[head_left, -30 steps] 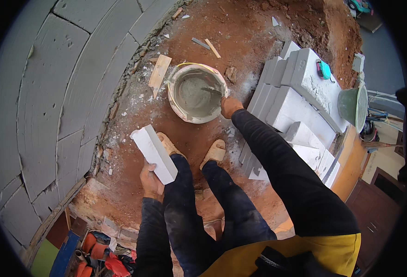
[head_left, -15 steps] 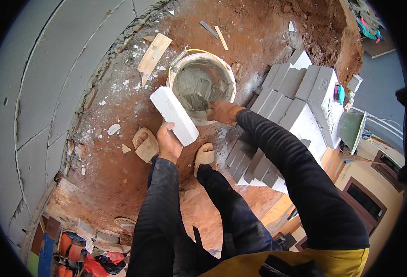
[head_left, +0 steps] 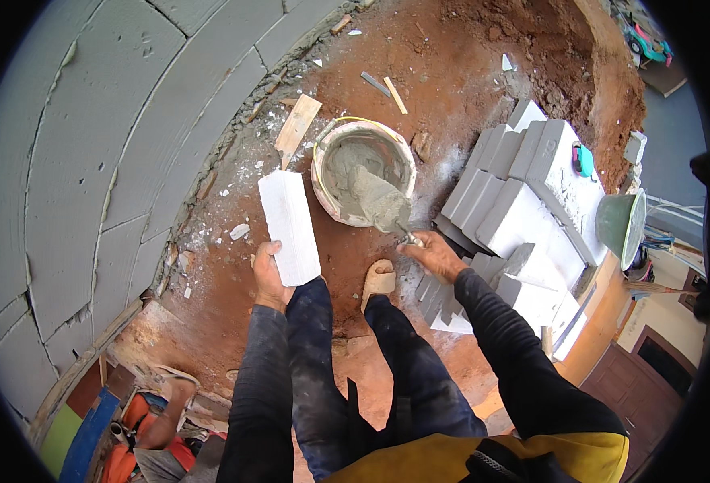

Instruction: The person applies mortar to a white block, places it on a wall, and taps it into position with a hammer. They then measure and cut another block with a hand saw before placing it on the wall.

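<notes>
My left hand [head_left: 269, 278] grips the lower end of a white lightweight block [head_left: 289, 229], held tilted over the ground left of the bucket. In my right hand [head_left: 435, 256] is the handle of a trowel [head_left: 404, 228]. Its blade carries a thick heap of wet grey mortar [head_left: 377, 198] and is raised over the near right rim of the bucket [head_left: 321, 193]. More mortar [head_left: 340, 165] lies inside the bucket, which has a yellow-covered wire handle. The load hides most of the blade.
A grey block wall [head_left: 150, 105] curves along the left. Stacked blocks [head_left: 504, 205] stand at right, with a turquoise tape measure [head_left: 582, 159] on top and a green bucket [head_left: 622, 228] beyond. A wood offcut [head_left: 297, 129] lies behind the block. Another person's bare limb [head_left: 168, 414] shows lower left.
My right hand has drawn the trowel up and back from inside the bucket, bringing out mortar. My left hand has moved slightly left and down, and the block stands more upright in view.
</notes>
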The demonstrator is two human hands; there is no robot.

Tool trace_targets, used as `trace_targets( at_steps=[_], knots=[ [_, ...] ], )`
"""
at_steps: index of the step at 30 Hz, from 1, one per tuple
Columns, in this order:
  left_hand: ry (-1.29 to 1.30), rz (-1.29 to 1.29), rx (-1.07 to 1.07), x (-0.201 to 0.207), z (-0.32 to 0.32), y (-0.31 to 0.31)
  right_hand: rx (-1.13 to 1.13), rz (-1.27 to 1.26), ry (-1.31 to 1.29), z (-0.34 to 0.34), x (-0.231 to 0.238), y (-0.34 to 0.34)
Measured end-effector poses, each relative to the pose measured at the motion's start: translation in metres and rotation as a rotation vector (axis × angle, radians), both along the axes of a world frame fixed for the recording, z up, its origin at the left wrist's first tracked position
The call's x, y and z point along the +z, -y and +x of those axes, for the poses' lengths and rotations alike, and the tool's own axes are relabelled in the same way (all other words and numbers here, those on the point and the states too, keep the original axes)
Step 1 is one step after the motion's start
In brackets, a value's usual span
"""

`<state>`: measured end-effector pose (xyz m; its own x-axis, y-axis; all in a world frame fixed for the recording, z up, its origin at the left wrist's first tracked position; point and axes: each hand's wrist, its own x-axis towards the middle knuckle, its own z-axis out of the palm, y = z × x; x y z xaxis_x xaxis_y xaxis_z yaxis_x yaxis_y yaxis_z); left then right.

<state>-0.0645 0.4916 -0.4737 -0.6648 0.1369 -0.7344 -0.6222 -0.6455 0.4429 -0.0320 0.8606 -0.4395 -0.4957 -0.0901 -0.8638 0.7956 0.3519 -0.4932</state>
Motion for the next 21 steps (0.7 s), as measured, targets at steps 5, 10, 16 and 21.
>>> trace_targets(
  at_steps=[5, 10, 16, 21],
  knots=[
    [-0.018, 0.167, -0.101, 0.056, -0.006, -0.023, 0.149, 0.329, -0.487, 0.014, 0.064, 0.006],
    [-0.081, 0.299, -0.128, 0.112, 0.002, -0.071, 0.243, 0.533, -0.789, 0.022, 0.094, 0.002],
    [-0.153, 0.202, -0.092, 0.158, -0.001, -0.114, 0.147, 0.497, -0.941, 0.060, 0.120, 0.020],
    [-0.266, 0.161, -0.056, 0.180, -0.016, -0.136, 0.108, 0.466, -0.918, 0.097, 0.142, 0.029]
  ],
)
